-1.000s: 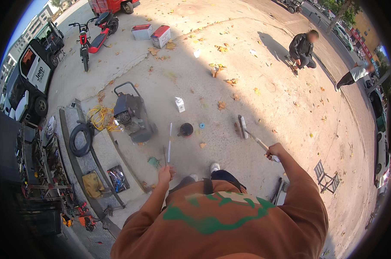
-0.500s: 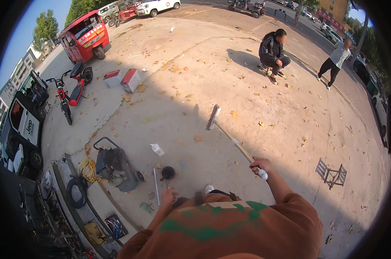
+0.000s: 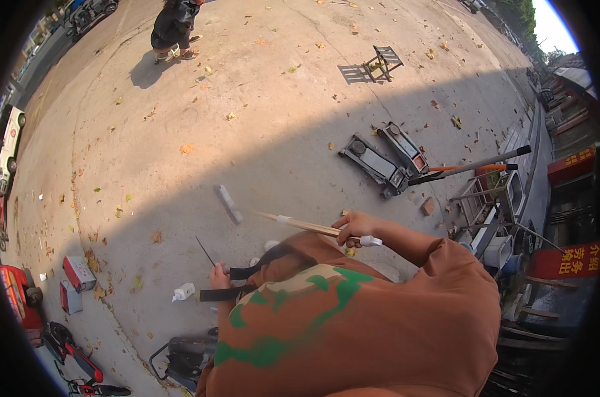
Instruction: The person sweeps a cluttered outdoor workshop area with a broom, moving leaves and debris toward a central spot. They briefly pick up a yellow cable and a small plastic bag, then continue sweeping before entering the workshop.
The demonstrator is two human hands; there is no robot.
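My right hand [image 3: 357, 228] is closed round the wooden handle [image 3: 306, 226] of a long-handled brush, near its white-wrapped end. The brush's pale head [image 3: 228, 204] lies ahead of the handle, over the shaded concrete; the part of the handle between them is blurred. At my lower left, my left hand [image 3: 218, 274] grips a thin dark rod [image 3: 205, 250] that points forward and to the left. Its far end cannot be made out. Dark straps [image 3: 226, 294] hang beside this hand, and a white bottle [image 3: 183, 292] lies on the ground to its left.
Two floor jacks [image 3: 379, 159] with long handles lie to the right, near a metal frame [image 3: 482, 198]. A folding stool [image 3: 383, 64] stands farther off. A person [image 3: 174, 30] sits at the far left. Boxes [image 3: 79, 274] and a red bike [image 3: 81, 360] are at the lower left.
My view has swung to the right, bringing the floor jacks into sight. Both hands keep their hold. The brush now points left across my front instead of forward.
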